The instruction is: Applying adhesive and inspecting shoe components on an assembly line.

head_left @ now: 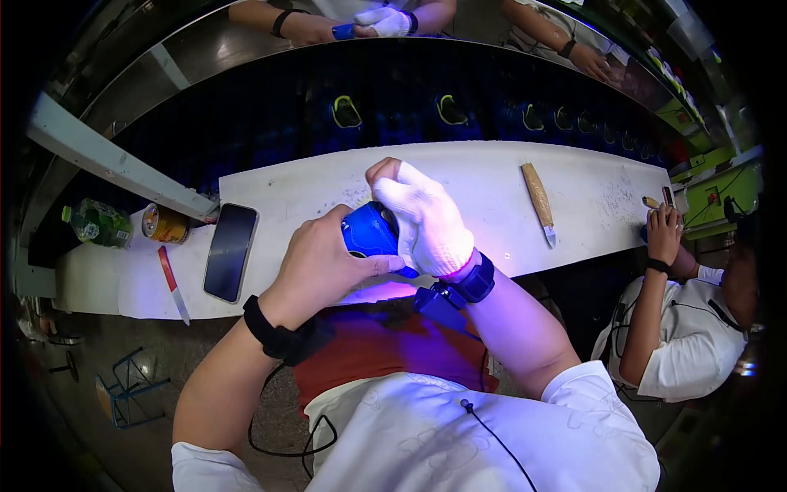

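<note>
Blue and smooth, with faint seam lines and a darker patch on its right, the shoe-like piece (pixel 367 233) is held above the surface (pixel 295 190), near the middle of the front edge. It might twist or drop if the bare left hand (pixel 316 261), clamped on its side, slackens under pressure from the gloved right hand (pixel 430 220), whose fingers curl; I cannot tell what they grip. Near the left front corner, a nudge could tip the red-handled knife (pixel 170 279) off.

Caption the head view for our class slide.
Bare left hand holding a blue shoe, gloved right hand against it, over a worktable.
</note>
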A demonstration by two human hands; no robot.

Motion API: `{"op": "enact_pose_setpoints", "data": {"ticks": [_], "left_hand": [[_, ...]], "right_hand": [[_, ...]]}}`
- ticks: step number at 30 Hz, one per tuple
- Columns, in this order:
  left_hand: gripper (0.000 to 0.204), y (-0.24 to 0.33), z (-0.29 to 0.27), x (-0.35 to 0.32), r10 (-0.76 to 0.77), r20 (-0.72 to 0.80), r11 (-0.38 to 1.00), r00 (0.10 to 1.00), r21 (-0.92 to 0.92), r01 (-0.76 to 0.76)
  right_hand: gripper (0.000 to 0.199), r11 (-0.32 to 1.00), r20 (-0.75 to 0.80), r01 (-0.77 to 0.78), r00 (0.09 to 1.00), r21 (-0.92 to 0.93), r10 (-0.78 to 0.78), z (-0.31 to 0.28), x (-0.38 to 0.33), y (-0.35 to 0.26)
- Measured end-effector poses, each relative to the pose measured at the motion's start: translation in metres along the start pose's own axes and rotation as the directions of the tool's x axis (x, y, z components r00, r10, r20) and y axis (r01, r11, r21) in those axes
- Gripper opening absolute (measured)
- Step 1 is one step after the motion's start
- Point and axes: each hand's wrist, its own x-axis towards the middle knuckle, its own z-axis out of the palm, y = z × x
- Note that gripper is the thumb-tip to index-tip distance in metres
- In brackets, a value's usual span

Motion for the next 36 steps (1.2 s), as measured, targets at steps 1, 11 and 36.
{"op": "enact_pose_setpoints", "data": {"ticks": [1, 11, 36], "left_hand": [[0.063, 0.005, 0.004, 0.005, 0.006, 0.010, 1.000, 1.000, -0.013, -0.005], [0.067, 0.059, 0.034, 0.007, 0.371, 0.121, 0.751, 0.921, 0.544, -0.374], [0.059, -0.024, 0.050, -0.094, -0.048, -0.075, 0.703, 0.996, -0.711, -0.020]], "right_hand": [[0.021, 0.995, 0.042, -0.036, 0.998, -0.096, 0.040, 0.000, 0.000, -0.009], [0.064, 0.970, 0.216, 0.184, 0.965, -0.157, -0.148, -0.056, -0.030, -0.008], [0.090, 0.355, 0.342, 0.387, 0.921, -0.851, -0.186, -0.033, -0.105, 0.035]]}}
